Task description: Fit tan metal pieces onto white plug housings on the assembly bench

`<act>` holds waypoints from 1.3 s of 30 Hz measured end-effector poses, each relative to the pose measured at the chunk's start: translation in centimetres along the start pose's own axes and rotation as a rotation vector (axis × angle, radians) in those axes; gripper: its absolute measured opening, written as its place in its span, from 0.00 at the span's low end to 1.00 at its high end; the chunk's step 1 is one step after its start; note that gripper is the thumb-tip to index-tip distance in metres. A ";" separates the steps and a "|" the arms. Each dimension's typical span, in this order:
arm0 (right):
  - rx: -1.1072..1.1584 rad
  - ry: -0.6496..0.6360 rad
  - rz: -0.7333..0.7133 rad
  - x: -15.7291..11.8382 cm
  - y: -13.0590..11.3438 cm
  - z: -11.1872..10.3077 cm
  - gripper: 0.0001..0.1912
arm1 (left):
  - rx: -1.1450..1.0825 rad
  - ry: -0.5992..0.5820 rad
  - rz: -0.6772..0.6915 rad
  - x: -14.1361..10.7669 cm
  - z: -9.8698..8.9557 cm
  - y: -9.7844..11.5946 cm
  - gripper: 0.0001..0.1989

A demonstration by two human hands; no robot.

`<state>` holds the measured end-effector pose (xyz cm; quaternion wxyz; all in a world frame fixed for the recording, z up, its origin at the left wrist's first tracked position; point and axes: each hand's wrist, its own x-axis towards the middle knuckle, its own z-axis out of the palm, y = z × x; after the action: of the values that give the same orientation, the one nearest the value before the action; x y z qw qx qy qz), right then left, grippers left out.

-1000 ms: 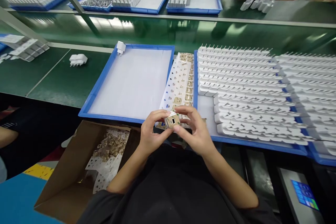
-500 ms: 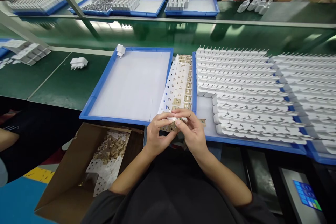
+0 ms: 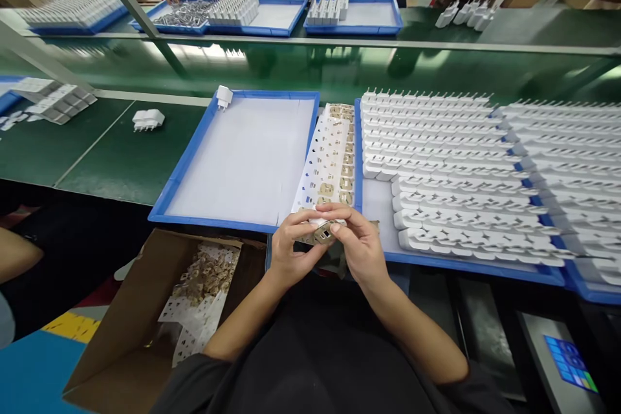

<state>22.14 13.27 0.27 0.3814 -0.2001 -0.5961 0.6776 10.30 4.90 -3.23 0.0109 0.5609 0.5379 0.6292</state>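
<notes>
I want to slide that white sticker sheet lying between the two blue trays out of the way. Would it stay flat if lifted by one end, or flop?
The sticker sheet would probably flop: it looks paper-thin and long, and its near end already curves up toward the left hand and right hand. It is likely very light, so a push may make it skid or buckle against the blue tray rim. The punched-out holes suggest it could tear easily.

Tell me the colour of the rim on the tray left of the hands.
Blue rim around a white floor, clearest in the head view.
</notes>
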 end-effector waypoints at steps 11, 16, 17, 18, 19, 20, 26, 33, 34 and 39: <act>-0.629 -0.152 -0.418 0.8 -1.5 -1.8 0.05 | -0.062 -0.021 -0.207 -0.3 -0.4 0.2 0.20; -0.560 -0.238 -0.453 0.3 -1.9 -3.5 0.03 | -0.065 0.022 -0.397 -0.2 -1.3 -0.3 0.18; -0.601 -0.174 -0.405 0.3 -2.0 -4.3 0.03 | -0.056 0.029 -0.417 -0.1 -1.5 -0.5 0.19; -0.699 -0.104 -0.365 0.4 -2.1 -5.2 0.04 | -0.044 0.034 -0.431 0.0 -1.8 -0.7 0.18; -0.858 -0.048 -0.339 0.5 -2.1 -6.2 0.05 | -0.028 0.035 -0.442 0.1 -2.1 -0.9 0.18; -1.052 -0.038 -0.339 0.6 -2.0 -7.1 0.08 | -0.007 0.035 -0.451 0.3 -2.4 -1.1 0.18; -1.462 -0.052 -0.492 1.2 -0.6 -7.8 0.14 | 0.279 0.031 -0.451 1.9 -4.3 -2.5 0.16; -1.174 -0.134 -0.791 2.0 2.5 -5.2 0.12 | 0.429 0.048 -0.389 5.6 -8.7 -6.0 0.17; -1.176 -0.113 -0.818 2.3 3.1 -5.5 0.12 | 0.445 0.042 -0.409 6.4 -9.5 -6.9 0.18; -1.096 -0.078 -0.854 3.6 4.7 -7.6 0.13 | 0.534 0.055 -0.519 12.0 -13.9 -11.9 0.19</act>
<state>24.06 20.97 -5.15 0.4366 -0.0872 -0.8921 0.0762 -11.15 8.05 -0.22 0.0087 0.3717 0.8076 0.4579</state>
